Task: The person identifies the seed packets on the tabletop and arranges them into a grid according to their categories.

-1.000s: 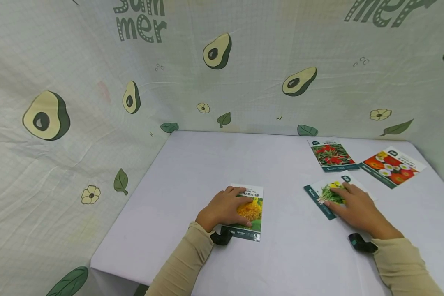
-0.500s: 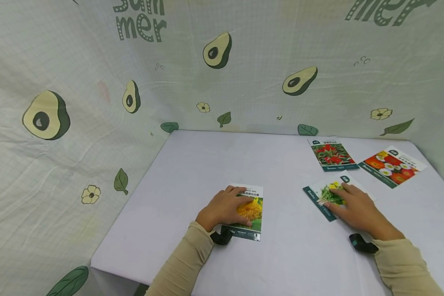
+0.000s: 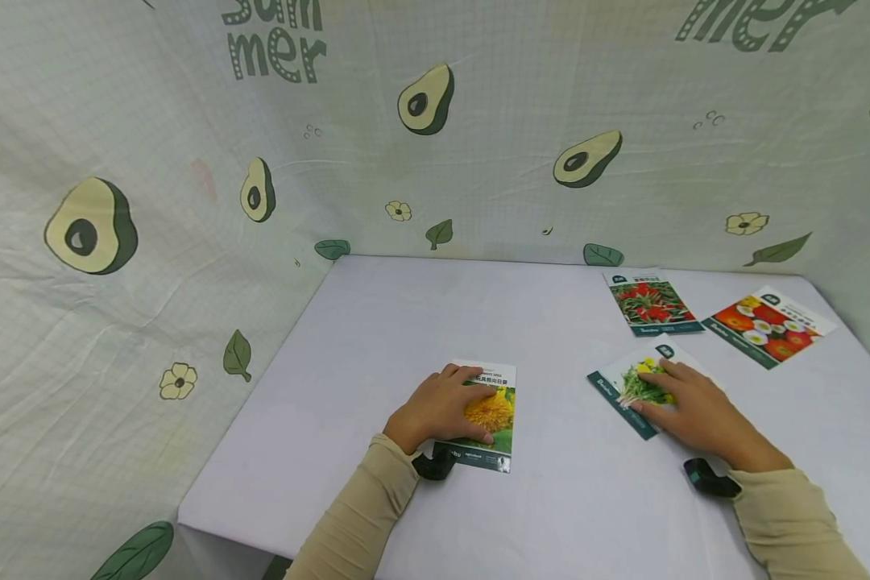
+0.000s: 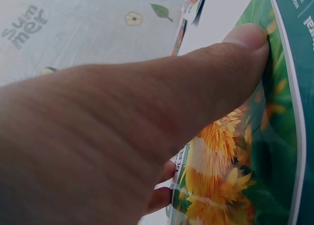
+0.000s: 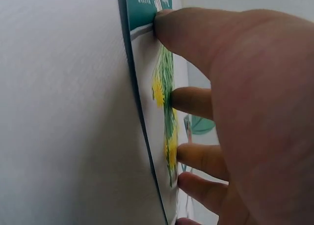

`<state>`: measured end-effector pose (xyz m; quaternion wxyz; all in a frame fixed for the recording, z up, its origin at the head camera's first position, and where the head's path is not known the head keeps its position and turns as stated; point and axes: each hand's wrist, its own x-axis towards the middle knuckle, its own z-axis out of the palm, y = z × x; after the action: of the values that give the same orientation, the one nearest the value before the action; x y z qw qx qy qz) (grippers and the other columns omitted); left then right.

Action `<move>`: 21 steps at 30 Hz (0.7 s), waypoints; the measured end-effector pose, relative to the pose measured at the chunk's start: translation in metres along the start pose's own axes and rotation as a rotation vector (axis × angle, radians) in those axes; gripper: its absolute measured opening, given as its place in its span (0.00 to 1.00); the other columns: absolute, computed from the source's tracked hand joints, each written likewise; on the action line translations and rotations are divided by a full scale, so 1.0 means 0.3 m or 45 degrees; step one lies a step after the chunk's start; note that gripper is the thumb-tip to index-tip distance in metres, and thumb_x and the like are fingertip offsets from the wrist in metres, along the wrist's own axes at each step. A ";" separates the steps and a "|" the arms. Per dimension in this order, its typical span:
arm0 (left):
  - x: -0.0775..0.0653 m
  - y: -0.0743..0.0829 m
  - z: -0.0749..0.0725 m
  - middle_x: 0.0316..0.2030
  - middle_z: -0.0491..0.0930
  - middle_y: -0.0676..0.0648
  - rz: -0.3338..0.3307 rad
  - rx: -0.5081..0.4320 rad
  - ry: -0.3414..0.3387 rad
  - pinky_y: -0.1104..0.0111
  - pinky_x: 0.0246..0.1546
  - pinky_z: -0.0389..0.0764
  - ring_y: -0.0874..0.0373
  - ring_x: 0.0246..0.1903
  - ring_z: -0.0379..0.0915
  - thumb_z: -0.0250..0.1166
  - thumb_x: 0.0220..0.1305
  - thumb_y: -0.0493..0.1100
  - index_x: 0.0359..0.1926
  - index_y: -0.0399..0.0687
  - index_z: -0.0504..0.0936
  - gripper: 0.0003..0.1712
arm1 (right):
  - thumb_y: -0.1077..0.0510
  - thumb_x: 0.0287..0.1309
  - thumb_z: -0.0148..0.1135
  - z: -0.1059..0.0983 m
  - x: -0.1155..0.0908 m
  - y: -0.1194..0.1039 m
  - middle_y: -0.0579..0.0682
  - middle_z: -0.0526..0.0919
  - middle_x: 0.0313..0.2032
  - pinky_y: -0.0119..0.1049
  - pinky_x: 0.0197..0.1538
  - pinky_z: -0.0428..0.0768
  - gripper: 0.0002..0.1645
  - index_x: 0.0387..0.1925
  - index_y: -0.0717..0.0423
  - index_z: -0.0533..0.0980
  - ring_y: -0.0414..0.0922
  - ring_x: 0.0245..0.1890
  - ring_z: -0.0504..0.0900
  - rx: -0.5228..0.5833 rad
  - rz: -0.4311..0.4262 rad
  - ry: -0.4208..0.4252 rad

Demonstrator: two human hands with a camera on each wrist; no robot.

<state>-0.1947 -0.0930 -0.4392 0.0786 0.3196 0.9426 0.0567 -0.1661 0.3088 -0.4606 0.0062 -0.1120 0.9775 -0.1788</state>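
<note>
My left hand [image 3: 435,411] rests on a seed packet with a yellow sunflower picture [image 3: 490,412], its fingers spread over the left side. In the left wrist view the thumb lies on the green part of that sunflower packet [image 4: 216,176]. Farther right, my right hand [image 3: 696,412] touches a white seed packet with a yellow-flowered green plant [image 3: 632,379], lying tilted on the table. Seen from the right wrist, thumb and fingertips press on the face of this packet [image 5: 166,80]. Part of each packet is hidden under the hand.
Behind the right hand lie a seed packet with red flowers [image 3: 652,304] and another with orange, red and white flowers [image 3: 767,329], corners close together. The white table [image 3: 377,322] meets an avocado-print cloth [image 3: 493,185] at the back and left.
The packet under my right hand has slid slightly left and toward me and turned a little, and the right fingers have shifted slightly left. The left hand and its packet stay put.
</note>
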 end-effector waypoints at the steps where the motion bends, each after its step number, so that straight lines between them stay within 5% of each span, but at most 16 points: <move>1: 0.000 0.000 0.000 0.73 0.62 0.52 0.000 0.001 0.000 0.55 0.64 0.68 0.53 0.68 0.59 0.68 0.52 0.75 0.70 0.69 0.72 0.46 | 0.35 0.63 0.63 0.001 0.000 -0.002 0.77 0.60 0.67 0.74 0.60 0.57 0.43 0.63 0.66 0.74 0.77 0.65 0.56 0.003 -0.003 0.000; 21: 0.000 0.000 0.001 0.73 0.62 0.52 0.000 -0.009 0.009 0.55 0.64 0.68 0.53 0.68 0.59 0.68 0.52 0.75 0.70 0.69 0.72 0.46 | 0.41 0.61 0.67 0.004 -0.002 -0.021 0.78 0.56 0.69 0.80 0.60 0.44 0.38 0.61 0.66 0.75 0.79 0.68 0.49 0.090 -0.040 -0.030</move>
<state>-0.1946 -0.0931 -0.4396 0.0764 0.3192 0.9426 0.0612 -0.1641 0.3026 -0.4595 0.0188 -0.1291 0.9686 -0.2119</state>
